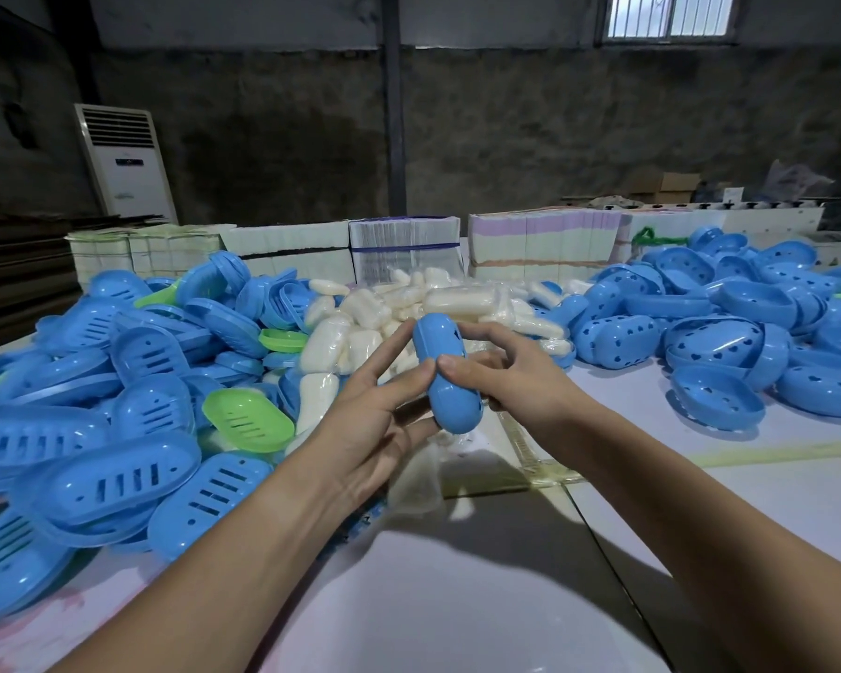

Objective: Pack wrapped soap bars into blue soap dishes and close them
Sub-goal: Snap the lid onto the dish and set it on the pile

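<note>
item: closed blue soap dish (446,372), lid and base together, held up over the table (773,502) between both hands, long axis running away from the person.
left hand (370,420): grips the near end of the dish, thumb on top, index finger stretched along its left side, remaining fingers under it.
right hand (511,376): holds the dish from the right, thumb on top meeting the left thumb, fingers curled round the far side.
stock, centre: heap of wrapped soap bars (409,313) in clear film, just behind the hands.
stock, left: pile of slotted blue lids (117,478), with a green soap dish (248,420) lying among them and a second green piece (282,340) further back.
stock, right: pile of blue bases (729,332) with heart-shaped holes, well apart from the hands.
rear of table: row of bundled flat cartons (409,250), strapped.
room: white standing air conditioner (127,162) against the dark wall; barred window (671,14) upper right.
</note>
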Tool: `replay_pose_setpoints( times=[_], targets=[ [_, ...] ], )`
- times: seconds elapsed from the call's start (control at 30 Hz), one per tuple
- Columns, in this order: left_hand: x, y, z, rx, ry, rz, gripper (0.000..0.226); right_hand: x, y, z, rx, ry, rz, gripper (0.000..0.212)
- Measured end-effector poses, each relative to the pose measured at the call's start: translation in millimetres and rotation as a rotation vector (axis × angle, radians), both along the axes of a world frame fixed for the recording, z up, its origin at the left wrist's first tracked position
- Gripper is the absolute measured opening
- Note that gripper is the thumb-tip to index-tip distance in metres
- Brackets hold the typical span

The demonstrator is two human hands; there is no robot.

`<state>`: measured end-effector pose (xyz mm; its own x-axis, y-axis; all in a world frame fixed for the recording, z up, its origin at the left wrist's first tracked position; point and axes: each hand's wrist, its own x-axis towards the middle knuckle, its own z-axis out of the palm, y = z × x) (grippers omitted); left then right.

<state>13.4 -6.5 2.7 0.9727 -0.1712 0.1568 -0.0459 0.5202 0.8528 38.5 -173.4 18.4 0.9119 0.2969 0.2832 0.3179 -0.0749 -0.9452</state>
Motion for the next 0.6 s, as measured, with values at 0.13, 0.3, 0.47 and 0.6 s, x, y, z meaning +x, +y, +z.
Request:
replay_pose_setpoints(
  times=[0.13, 0.3, 0.47, 0.6],
  targets=[
    [-1.9, 0.1, 2.0, 0.012, -0.044, 0.003, 0.061, -0.3, -2.3, 0.6, 0.026, -0.034, 0.029, 0.057],
    [-8.9, -8.3, 4.2, 0.118, -0.123, 0.119, 0.06, 0.9, -9.1, 4.6, -0.062, 0.004, 0.065, 0.059],
    [-10.7, -11.8, 4.5, 0.266, -0.207, 0.153, 0.052, -1.9, -15.2, 13.5, -0.085, -0.003, 0.104, 0.056],
    [-5.6, -8.2, 2.1, 0.358, -0.163, 0.104, 0.049, -12.6, -35.6, 19.8, -0.187, -0.087, -0.121, 0.053]
  ],
)
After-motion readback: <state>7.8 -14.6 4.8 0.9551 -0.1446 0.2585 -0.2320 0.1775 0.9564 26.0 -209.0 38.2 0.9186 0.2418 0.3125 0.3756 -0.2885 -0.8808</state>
